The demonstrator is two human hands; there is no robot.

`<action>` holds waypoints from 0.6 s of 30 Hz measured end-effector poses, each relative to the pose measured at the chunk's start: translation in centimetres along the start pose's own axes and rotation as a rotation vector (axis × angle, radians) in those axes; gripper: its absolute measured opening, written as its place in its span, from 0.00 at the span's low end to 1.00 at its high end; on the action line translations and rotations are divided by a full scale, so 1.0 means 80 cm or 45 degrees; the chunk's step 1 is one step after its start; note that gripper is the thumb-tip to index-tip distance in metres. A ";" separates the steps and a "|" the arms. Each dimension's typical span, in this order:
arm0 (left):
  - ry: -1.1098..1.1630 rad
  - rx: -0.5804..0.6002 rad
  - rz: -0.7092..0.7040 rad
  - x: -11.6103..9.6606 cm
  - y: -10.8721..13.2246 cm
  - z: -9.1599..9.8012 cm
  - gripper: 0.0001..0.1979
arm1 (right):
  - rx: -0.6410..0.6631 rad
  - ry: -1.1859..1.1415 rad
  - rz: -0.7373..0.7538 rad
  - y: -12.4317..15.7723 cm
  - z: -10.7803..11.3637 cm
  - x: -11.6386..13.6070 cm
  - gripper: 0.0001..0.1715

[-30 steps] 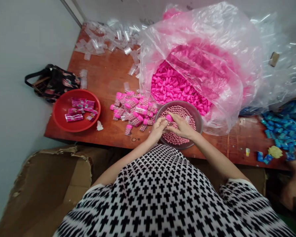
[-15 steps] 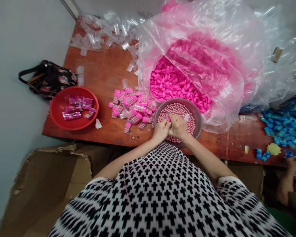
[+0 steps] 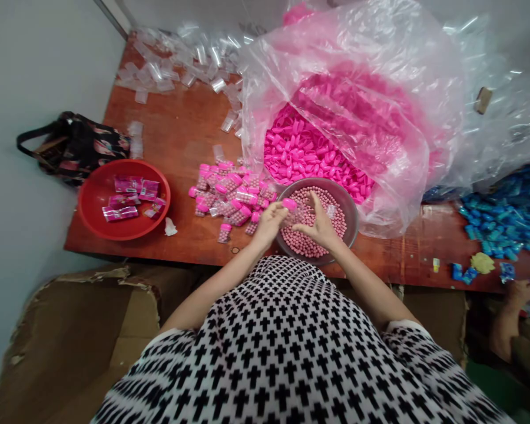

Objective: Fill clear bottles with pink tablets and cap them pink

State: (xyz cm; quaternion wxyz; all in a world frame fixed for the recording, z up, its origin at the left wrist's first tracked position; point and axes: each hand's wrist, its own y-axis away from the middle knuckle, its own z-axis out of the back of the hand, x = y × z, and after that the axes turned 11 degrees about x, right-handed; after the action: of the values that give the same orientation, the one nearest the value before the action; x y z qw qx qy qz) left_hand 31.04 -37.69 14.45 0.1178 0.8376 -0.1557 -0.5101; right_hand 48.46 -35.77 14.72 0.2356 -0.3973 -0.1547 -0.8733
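Observation:
My left hand [image 3: 270, 222] grips a small clear bottle with a pink cap [image 3: 290, 204] at the left side of the metal bowl [image 3: 354, 227]. Over the bowl, my right hand [image 3: 321, 228] has its thumb and fingers spread apart with nothing between them. Round pink beads [image 3: 307, 242] fill much of the bowl, and a small clear piece [image 3: 331, 211] lies on them. To the left of my left hand is a heap of pink-capped bottles [image 3: 234, 188] with pink beads inside.
A clear plastic bag [image 3: 401, 194] of bright pink caps [image 3: 300, 150] stands behind the bowl. At left are a red bowl [image 3: 85, 206] with pink packets and a floral bag [image 3: 92, 144]. Clear containers [image 3: 156, 70] lie at the back. Another person's hand [image 3: 519, 291] is at far right, near blue pieces [image 3: 503, 221].
My hands have parted. The left moved left with the capped bottle, while the right let go and spread its fingers. The view has shifted slightly.

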 end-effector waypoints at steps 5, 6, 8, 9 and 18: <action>-0.472 -0.436 -0.298 -0.048 -0.027 0.102 0.09 | -0.218 0.028 -0.409 0.022 0.033 -0.071 0.25; -0.654 -0.490 -0.348 -0.056 -0.030 0.117 0.11 | -0.211 0.074 -0.432 0.025 0.036 -0.080 0.22; -0.906 -0.522 -0.435 -0.063 -0.030 0.132 0.16 | -0.117 0.137 -0.402 0.026 0.033 -0.087 0.17; -1.004 -0.507 -0.467 -0.062 -0.028 0.130 0.18 | -0.050 0.159 -0.368 0.023 0.027 -0.086 0.15; -0.861 0.005 -0.126 0.022 -0.007 0.008 0.10 | 0.018 0.032 -0.586 -0.015 -0.060 -0.059 0.19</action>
State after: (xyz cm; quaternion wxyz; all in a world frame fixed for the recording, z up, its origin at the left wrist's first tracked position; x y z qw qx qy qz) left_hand 31.32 -37.83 12.55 0.0331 0.6277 -0.1461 -0.7639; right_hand 47.55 -35.62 7.99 0.0350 -0.3390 -0.2445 -0.9078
